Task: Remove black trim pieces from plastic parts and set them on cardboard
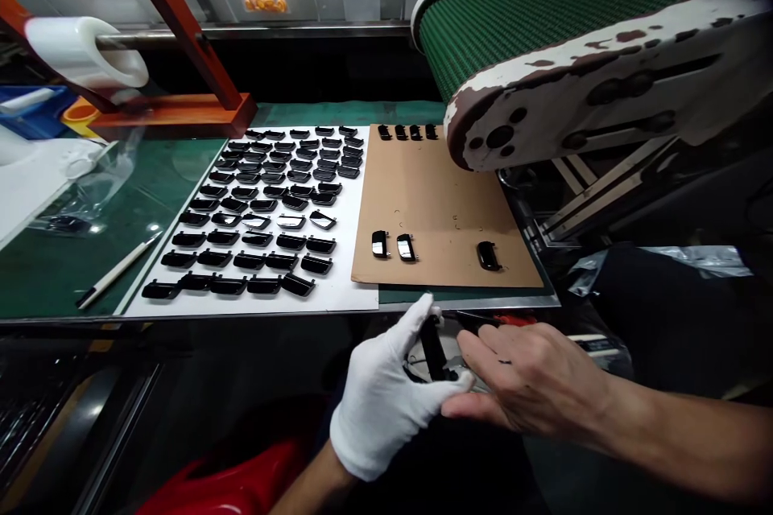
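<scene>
My left hand (386,390), in a white glove, pinches a small black plastic part (433,348) between thumb and fingers, just in front of the table edge. Bare and curled, my right hand (537,374) grips a slim tool (480,319) that is dark with a red section; its kind is mostly hidden by my fingers. The tool's dark end reaches toward the top of the part, though I cannot tell whether they touch. Similar glossy black parts (488,256) lie on a brown cardboard sheet (435,193) beyond my hands.
Many more black parts (262,205) lie in rows on a white sheet (344,273). Left of it rests a white pen-like stick (117,272). A film roll (84,51) hangs on a red-brown stand (181,114). A green conveyor belt (543,8) overhangs the right; a red stool (241,483) is below.
</scene>
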`<state>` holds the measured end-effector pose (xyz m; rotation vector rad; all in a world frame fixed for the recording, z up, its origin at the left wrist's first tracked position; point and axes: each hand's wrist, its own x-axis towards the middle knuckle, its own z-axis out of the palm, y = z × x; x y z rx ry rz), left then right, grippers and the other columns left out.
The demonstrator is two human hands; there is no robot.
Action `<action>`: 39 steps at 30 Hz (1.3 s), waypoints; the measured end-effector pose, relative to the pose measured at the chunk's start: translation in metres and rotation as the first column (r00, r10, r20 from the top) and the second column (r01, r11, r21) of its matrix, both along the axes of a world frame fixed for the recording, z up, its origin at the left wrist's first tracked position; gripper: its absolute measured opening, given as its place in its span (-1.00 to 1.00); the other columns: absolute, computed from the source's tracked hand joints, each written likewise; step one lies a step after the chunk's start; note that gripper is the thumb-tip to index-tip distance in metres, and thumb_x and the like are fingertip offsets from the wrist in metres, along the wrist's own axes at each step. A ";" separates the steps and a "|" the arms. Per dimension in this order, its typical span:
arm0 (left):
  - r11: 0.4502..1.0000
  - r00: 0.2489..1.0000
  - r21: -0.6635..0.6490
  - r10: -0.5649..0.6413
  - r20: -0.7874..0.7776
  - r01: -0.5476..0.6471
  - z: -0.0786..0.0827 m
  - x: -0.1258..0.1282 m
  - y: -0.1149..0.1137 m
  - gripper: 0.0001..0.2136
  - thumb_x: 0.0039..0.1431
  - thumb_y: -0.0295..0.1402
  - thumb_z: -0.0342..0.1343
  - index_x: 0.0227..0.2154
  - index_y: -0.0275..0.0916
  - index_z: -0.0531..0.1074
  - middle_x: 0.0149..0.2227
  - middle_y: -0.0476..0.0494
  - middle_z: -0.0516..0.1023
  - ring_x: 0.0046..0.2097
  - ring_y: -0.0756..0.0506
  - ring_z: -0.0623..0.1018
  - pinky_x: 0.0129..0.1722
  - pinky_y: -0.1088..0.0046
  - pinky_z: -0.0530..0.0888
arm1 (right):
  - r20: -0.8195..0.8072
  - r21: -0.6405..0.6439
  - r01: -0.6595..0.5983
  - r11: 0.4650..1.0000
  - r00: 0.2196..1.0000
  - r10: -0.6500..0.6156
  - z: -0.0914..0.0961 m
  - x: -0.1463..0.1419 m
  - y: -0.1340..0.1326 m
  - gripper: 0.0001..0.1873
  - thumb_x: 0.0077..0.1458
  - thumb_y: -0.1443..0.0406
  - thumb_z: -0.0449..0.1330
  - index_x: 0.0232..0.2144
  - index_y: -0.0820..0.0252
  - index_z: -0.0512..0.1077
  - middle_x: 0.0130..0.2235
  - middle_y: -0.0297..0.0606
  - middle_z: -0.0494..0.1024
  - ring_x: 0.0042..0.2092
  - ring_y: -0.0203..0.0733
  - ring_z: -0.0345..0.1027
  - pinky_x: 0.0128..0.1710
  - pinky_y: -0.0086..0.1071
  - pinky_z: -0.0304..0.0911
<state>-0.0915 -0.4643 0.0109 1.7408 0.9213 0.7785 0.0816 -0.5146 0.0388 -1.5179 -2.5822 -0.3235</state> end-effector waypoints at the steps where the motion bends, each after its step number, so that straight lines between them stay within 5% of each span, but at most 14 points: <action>1: 1.000 1.000 0.026 -0.002 -0.003 0.002 -0.001 -0.002 0.000 -0.30 -0.10 -0.37 0.33 0.15 -0.33 0.25 -0.10 -0.11 0.58 -0.19 -0.08 0.61 -0.11 0.48 0.57 | -0.035 0.036 -0.011 0.999 0.999 0.012 0.000 -0.001 0.001 -0.38 0.21 -0.10 -0.25 -0.54 0.17 0.33 -0.64 -0.36 0.28 -0.65 -0.22 0.18 -0.65 -0.32 -0.10; 5: 0.993 0.999 0.117 -0.007 -0.039 0.012 -0.004 -0.012 -0.001 -0.24 -0.09 -0.30 0.35 0.19 -0.26 0.17 0.01 -0.12 0.52 -0.07 -0.11 0.57 0.01 0.43 0.50 | -0.248 0.180 0.032 0.983 0.969 0.014 -0.006 -0.009 0.003 -0.41 0.15 -0.14 -0.11 -0.61 0.19 0.27 -0.66 -0.39 0.22 -0.64 -0.29 0.12 -0.62 -0.35 -0.02; 8: 0.975 0.994 0.221 0.043 -0.100 -0.020 -0.002 -0.019 0.002 -0.25 -0.04 -0.23 0.32 0.20 -0.21 0.14 0.01 -0.14 0.51 -0.07 -0.13 0.57 0.03 0.37 0.49 | -0.480 0.109 0.096 0.989 0.876 -0.033 -0.014 -0.017 0.002 -0.45 0.11 -0.12 0.00 -0.51 0.26 0.32 -0.61 -0.38 0.29 -0.60 -0.34 0.18 -0.56 -0.41 0.08; 12: 0.903 0.975 0.428 0.071 -0.211 0.027 0.002 -0.024 0.011 -0.29 0.05 -0.21 0.26 0.22 -0.19 0.09 0.06 -0.22 0.46 0.01 -0.17 0.52 0.05 0.33 0.46 | -0.754 -0.152 0.101 0.983 0.631 -0.181 -0.024 -0.030 -0.006 -0.70 0.12 0.08 0.16 -0.31 0.22 0.37 -0.63 -0.55 0.14 -0.64 -0.44 0.06 -0.61 -0.52 0.03; 15: 0.859 0.955 0.499 0.045 -0.292 0.112 0.003 -0.026 0.015 -0.35 0.10 -0.25 0.22 0.20 -0.28 0.10 0.12 -0.31 0.39 0.12 -0.19 0.43 0.08 0.33 0.43 | -0.835 -0.348 0.145 0.926 0.401 -0.377 -0.029 -0.042 -0.014 -0.86 0.11 0.20 0.18 -0.30 0.12 0.39 -0.63 -0.56 0.01 -0.64 -0.44 -0.02 -0.63 -0.50 -0.06; 20: 0.876 0.940 0.459 0.016 -0.341 0.151 -0.002 -0.024 0.018 -0.35 0.09 -0.26 0.22 0.18 -0.33 0.11 0.11 -0.31 0.40 0.14 -0.17 0.40 0.09 0.35 0.41 | -0.789 -0.613 0.146 0.776 -0.059 -0.612 -0.036 -0.061 -0.018 -0.77 0.09 0.11 0.16 -0.40 0.14 0.42 -0.63 -0.54 -0.02 -0.59 -0.40 -0.12 -0.58 -0.43 -0.14; 23: 0.888 0.945 0.436 0.003 -0.327 0.148 -0.005 -0.022 0.019 -0.34 0.10 -0.25 0.21 0.19 -0.31 0.08 0.09 -0.29 0.42 0.11 -0.15 0.43 0.06 0.37 0.43 | -0.731 -0.660 0.042 0.750 -0.265 -0.629 -0.046 -0.064 -0.018 -0.72 0.04 0.07 0.19 -0.43 0.18 0.39 -0.62 -0.53 0.04 -0.57 -0.42 -0.15 -0.59 -0.43 -0.21; 28: 0.884 0.944 0.424 -0.055 -0.325 0.197 -0.008 -0.023 0.021 -0.28 0.04 -0.26 0.26 0.21 -0.26 0.04 0.08 -0.28 0.42 0.07 -0.15 0.47 0.05 0.36 0.43 | -0.632 -0.617 -0.170 0.768 -0.474 -0.613 -0.068 -0.062 -0.019 -0.71 0.01 0.09 0.24 -0.43 0.19 0.34 -0.65 -0.59 -0.04 -0.64 -0.49 -0.27 -0.69 -0.49 -0.32; 32: 0.842 0.897 0.449 -0.087 -0.432 0.298 -0.006 -0.011 0.038 -0.23 0.00 -0.26 0.29 0.22 -0.25 0.02 0.09 -0.31 0.41 0.10 -0.26 0.43 0.05 0.20 0.43 | -0.498 -0.643 -0.220 0.734 -0.607 -0.619 -0.073 -0.059 -0.018 -0.63 -0.03 0.04 0.27 -0.33 0.17 0.31 -0.66 -0.64 -0.06 -0.66 -0.52 -0.31 -0.72 -0.56 -0.33; 39: 0.764 0.703 0.381 -0.131 -0.699 0.521 -0.014 0.069 0.114 -0.26 -0.04 -0.26 0.31 0.18 -0.34 0.12 0.05 -0.37 0.44 0.15 -0.29 0.37 0.18 0.14 0.22 | -0.335 -0.604 -0.204 0.770 -0.812 -0.478 -0.087 -0.050 -0.031 -0.50 0.01 -0.13 0.13 -0.23 0.14 0.33 -0.59 -0.56 0.15 -0.65 -0.54 -0.17 -0.68 -0.60 -0.16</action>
